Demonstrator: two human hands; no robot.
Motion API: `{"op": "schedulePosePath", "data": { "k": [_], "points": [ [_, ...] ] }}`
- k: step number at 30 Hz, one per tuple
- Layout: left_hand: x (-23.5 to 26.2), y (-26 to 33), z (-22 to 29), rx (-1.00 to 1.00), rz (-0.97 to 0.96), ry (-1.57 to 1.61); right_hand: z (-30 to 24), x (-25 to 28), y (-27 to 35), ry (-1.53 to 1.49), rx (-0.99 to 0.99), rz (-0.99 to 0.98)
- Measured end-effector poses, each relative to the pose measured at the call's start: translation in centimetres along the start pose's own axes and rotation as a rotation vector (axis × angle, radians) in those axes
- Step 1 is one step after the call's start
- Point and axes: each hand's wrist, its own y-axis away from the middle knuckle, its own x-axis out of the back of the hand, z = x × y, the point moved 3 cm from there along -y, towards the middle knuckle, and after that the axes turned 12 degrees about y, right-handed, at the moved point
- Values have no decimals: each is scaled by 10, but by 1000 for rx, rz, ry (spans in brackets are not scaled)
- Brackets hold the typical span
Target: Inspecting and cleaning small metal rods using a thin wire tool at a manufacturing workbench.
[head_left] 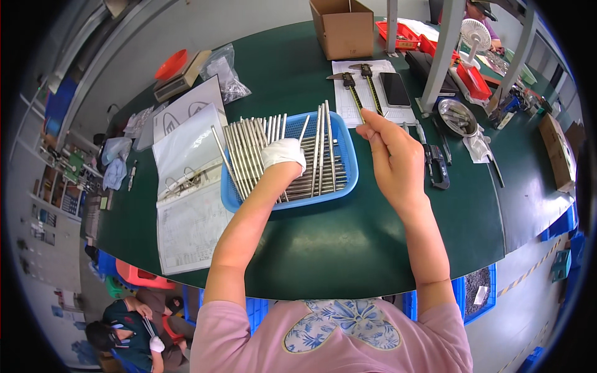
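Head view, as I log it remotely: metal rods point(247, 148), centre of frame, in a blue basket point(352, 158), presumably to keep them gathered within reach. Upper rods: long axes running up the frame, ends toward its top edge, some tilted; lower layer: crosswise. Left hand point(284, 155), white-covered, over the rods; grip hidden, I cannot tell. Right hand point(395, 154), right of centre: fingers curled, contents indiscernible to me.

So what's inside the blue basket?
The blue basket holds shiny metal rods, some lying side to side, others running front to back. What lies under the white-covered left hand and the upper rods can't be seen.
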Motion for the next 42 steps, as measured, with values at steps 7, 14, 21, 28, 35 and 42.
{"op": "schedulePosePath", "data": {
  "k": [7,14,21,28,35,42],
  "points": [
    [54,15,-22,-324,534,783,-7,11,-7,-8,6,-83],
    [39,81,16,-634,70,2029,-23,16,-2,-266,46,-55],
    [25,120,38,-475,-567,2235,-27,24,2,-315,93,27],
    [20,135,44,-516,-1319,2449,-27,19,5,-391,80,0],
    [19,137,44,-554,-1427,2437,-26,18,6,-409,118,21],
    [21,139,44,-552,-1501,2440,-25,20,6,-425,115,70]
  ]
}}
